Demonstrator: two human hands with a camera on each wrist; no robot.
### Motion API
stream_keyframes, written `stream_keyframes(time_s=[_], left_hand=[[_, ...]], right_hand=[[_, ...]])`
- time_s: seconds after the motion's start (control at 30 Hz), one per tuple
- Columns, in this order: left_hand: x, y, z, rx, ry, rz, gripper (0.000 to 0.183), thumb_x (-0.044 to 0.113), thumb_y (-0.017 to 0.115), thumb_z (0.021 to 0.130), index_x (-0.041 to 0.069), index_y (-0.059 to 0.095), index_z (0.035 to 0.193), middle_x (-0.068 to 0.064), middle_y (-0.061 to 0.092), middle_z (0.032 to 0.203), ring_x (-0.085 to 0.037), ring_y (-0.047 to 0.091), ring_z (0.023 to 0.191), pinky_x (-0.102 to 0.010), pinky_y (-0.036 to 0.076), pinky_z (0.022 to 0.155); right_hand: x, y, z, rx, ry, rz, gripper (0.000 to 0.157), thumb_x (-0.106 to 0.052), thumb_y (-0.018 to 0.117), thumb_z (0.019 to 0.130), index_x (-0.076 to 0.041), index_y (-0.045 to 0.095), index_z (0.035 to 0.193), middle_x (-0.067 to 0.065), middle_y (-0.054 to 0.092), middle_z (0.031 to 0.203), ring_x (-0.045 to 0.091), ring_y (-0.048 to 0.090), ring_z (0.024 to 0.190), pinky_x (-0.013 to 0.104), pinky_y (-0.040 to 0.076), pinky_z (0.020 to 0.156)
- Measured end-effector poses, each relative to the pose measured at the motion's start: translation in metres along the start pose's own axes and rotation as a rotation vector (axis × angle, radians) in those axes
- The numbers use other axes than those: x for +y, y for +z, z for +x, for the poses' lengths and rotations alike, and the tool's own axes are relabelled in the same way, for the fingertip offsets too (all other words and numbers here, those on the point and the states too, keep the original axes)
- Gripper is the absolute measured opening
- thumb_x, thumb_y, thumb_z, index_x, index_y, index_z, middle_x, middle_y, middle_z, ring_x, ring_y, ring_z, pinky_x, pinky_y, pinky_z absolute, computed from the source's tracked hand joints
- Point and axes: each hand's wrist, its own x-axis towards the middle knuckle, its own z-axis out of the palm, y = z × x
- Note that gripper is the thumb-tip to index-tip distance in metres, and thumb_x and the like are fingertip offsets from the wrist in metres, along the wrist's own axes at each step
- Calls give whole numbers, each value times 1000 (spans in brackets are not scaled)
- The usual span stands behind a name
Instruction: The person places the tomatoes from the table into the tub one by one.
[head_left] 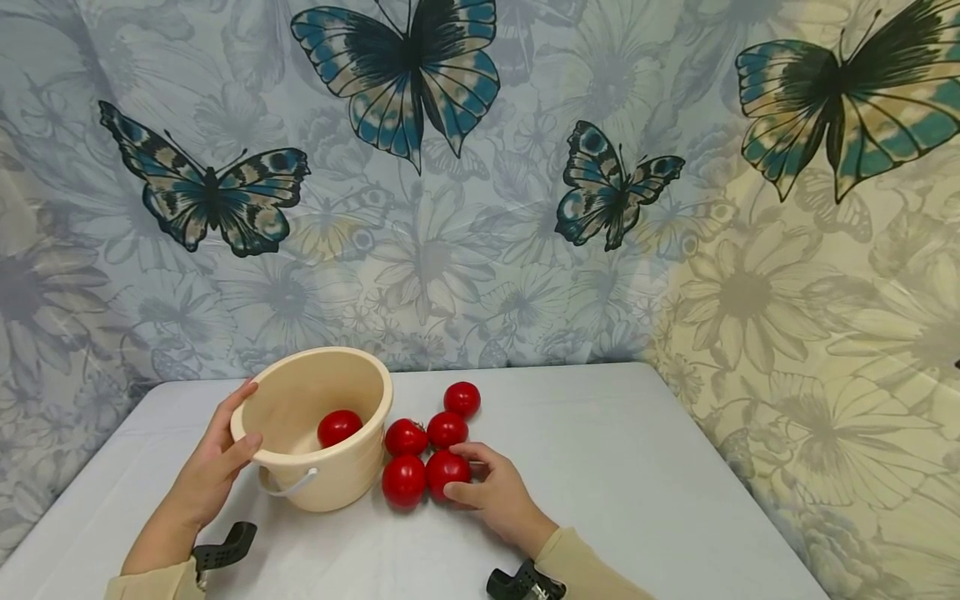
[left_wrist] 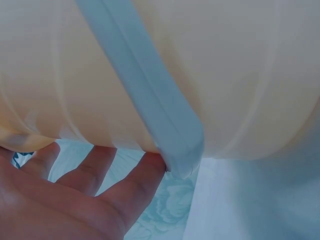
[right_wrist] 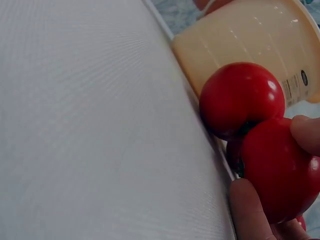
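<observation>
A cream plastic bucket (head_left: 333,479) stands on the left of the table, its mouth tilted toward the left hand. The left hand (head_left: 206,475) grips its rim, thumb over the edge and fingers along the outer wall. One red tomato (head_left: 339,428) lies inside. To the bucket's right, the right hand (head_left: 501,493) holds the nearest right tomato (head_left: 446,472) between thumb and fingers, as the right wrist view also shows. Against it sit another tomato (head_left: 403,482) in front, two behind, (head_left: 406,437) and a single tomato (head_left: 462,400) farther back.
A white cloth covers the table (head_left: 615,483). Behind it hangs a fabric backdrop (head_left: 450,275) printed with flowers and butterflies. The bucket's pale handle (left_wrist: 145,85) hangs down across its side, close to the left fingers.
</observation>
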Motion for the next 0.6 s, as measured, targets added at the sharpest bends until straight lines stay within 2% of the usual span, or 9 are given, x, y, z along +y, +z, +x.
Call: stream_keyframes(time_s=[0.6], left_hand=[[1, -1, 1, -13, 3, 1, 65, -2, 40, 103, 14, 14, 160, -15, 0, 162, -6, 36, 131, -17, 41, 96]], right_hand=[[-1, -8, 0, -16, -25, 101, 47, -2, 77, 84, -4, 58, 127, 17, 52, 122, 32, 55, 110, 44, 57, 76]])
